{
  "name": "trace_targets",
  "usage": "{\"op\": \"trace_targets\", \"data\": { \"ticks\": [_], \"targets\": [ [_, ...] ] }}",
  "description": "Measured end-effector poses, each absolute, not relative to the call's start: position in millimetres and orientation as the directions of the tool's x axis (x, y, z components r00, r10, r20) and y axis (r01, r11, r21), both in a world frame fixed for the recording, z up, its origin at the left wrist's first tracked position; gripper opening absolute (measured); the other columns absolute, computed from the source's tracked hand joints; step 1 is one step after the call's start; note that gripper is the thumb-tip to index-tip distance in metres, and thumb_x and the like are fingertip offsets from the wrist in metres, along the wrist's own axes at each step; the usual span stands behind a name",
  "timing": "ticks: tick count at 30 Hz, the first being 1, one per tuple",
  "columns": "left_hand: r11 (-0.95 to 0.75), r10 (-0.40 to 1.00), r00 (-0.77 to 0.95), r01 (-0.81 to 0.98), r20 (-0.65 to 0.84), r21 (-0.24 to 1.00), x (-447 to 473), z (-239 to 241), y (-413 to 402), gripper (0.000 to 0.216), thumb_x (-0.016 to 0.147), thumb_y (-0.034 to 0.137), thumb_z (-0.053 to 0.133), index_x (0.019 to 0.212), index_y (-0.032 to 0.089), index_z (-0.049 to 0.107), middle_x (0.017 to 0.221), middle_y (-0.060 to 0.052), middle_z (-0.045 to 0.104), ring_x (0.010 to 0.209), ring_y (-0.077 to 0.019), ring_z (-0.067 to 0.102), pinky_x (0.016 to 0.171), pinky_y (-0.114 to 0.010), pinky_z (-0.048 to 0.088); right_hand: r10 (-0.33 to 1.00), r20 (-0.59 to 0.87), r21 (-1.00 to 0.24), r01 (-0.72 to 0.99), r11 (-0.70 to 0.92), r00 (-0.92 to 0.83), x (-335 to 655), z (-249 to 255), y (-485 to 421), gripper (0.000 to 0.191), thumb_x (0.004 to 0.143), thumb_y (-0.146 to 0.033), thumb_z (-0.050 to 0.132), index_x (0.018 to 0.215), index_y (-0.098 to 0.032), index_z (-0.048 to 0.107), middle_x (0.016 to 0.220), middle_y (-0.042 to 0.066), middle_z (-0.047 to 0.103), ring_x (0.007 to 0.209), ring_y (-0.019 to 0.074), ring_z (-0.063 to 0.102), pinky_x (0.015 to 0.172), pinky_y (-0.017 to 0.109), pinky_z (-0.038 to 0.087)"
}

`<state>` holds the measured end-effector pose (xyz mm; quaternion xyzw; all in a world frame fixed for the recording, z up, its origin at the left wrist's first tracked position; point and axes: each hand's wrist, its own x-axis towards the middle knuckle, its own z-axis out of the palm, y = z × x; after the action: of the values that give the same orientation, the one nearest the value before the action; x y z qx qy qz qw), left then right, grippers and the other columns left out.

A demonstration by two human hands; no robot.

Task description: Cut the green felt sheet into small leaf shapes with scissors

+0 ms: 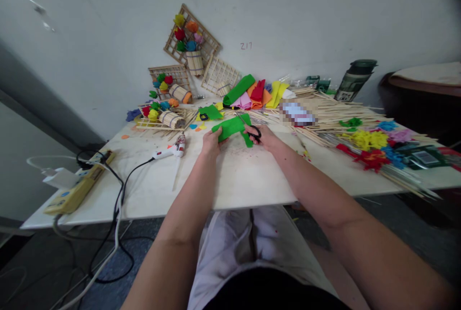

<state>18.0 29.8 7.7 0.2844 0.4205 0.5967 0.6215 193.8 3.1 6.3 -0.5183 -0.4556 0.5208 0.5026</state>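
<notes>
Left hand is pinching the left end of the green sheet, closed firmly on it, and I'm watching from afar through the head camera. Scanning from the left: the yellow power strip is sitting on the tabletop, cords looping past the front edge. Next along, the white glue gun is lying near the left forearm, its black cord trailing leftward. I'm not seeing whether it's hot, but a snagged cord could be dragging it toward skin.

Coming to centre, the green sheet is spanning between both hands, over the tabletop, and the right hand is wrapping around the black-handled scissors. Their blades are lying across the sheet's right part; whether they're biting, I'm not able to tell. A green flap is drooping by the right hand, and I'm judging it could be folding into the blades and tearing raggedly. Slack could be making any cut wander.

Farther right, loose sticks are spreading out and paper flowers are crowding the right side; a wide-swinging right forearm could be crushing those flowers.
</notes>
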Motion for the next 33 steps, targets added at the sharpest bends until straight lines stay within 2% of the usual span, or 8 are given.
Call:
{"op": "trace_targets", "data": {
  "ticks": [3,9,16,20,24,29,33],
  "targets": [
    [0.146,0.973,-0.081,-0.508,-0.216,0.849,18,10,30,0.01,0.077,0.006,0.065,0.08,0.014,0.061,0.075,-0.003,0.065,0.067,-0.0138,0.064,0.064,-0.029,0.06,0.993,-0.094,-0.995,-0.034,-0.092,0.066,191,8,2,0.03,0.085,-0.036,0.067,0.071,-0.009,0.064,0.04,-0.005,0.046,0.03,0.0025,0.033,0.031,0.015,0.025],
    [0.228,0.951,-0.075,-0.482,-0.299,0.846,17,13,29,0.017,0.083,0.011,0.06,0.1,0.014,0.059,0.081,-0.006,0.066,0.065,-0.018,0.067,0.056,-0.028,0.058,0.995,-0.086,-0.996,-0.019,-0.085,0.059,186,3,7,0.027,0.085,-0.031,0.066,0.068,-0.01,0.064,0.04,-0.005,0.044,0.031,0.0025,0.031,0.03,0.015,0.023],
    [0.175,0.968,-0.11,-0.357,-0.228,0.917,16,13,26,0.007,0.089,0.019,0.059,0.095,0.017,0.056,0.067,0.001,0.06,0.041,-0.0092,0.057,0.04,-0.018,0.044,0.997,-0.067,-0.998,-0.023,-0.067,0.034,184,-2,11,0.023,0.084,-0.026,0.066,0.065,-0.012,0.062,0.043,-0.004,0.045,0.031,0.0032,0.031,0.029,0.016,0.022],
    [0.144,0.965,-0.149,-0.378,-0.214,0.915,16,11,29,0.007,0.088,0.016,0.059,0.094,0.016,0.055,0.068,0.003,0.059,0.044,-0.0086,0.06,0.042,-0.017,0.044,0.996,-0.093,-0.995,-0.039,-0.093,0.008,188,0,6,0.022,0.084,-0.031,0.066,0.072,-0.012,0.063,0.044,-0.004,0.049,0.032,0.004,0.037,0.031,0.015,0.027],
    [0.11,0.972,-0.146,-0.415,-0.185,0.903,16,9,33,0.008,0.089,0.015,0.058,0.096,0.015,0.055,0.069,0.003,0.059,0.049,-0.0071,0.062,0.046,-0.014,0.044,0.995,-0.096,-0.992,-0.074,-0.098,-0.032,191,1,2,0.031,0.086,-0.042,0.065,0.079,-0.012,0.063,0.046,-0.002,0.053,0.035,0.0062,0.045,0.032,0.016,0.03],
    [0.063,0.97,-0.176,-0.492,-0.17,0.868,16,9,34,0.004,0.091,0.013,0.054,0.09,0.016,0.053,0.072,0.003,0.062,0.054,-0.008,0.066,0.054,-0.016,0.048,0.991,-0.102,-0.993,-0.047,-0.107,-0.089,194,2,1,0.032,0.085,-0.044,0.065,0.081,-0.012,0.064,0.047,-0.002,0.055,0.035,0.0068,0.048,0.029,0.015,0.024],
    [0.03,0.964,-0.205,-0.541,-0.167,0.84,14,9,35,0.004,0.09,0.013,0.057,0.09,0.016,0.055,0.08,0.0,0.067,0.064,-0.0107,0.07,0.067,-0.022,0.055,0.987,-0.078,-0.997,-0.017,-0.081,-0.141,195,3,0,0.033,0.084,-0.044,0.066,0.081,-0.012,0.065,0.046,-0.002,0.055,0.033,0.0063,0.047,0.028,0.015,0.021]
  ]
}}
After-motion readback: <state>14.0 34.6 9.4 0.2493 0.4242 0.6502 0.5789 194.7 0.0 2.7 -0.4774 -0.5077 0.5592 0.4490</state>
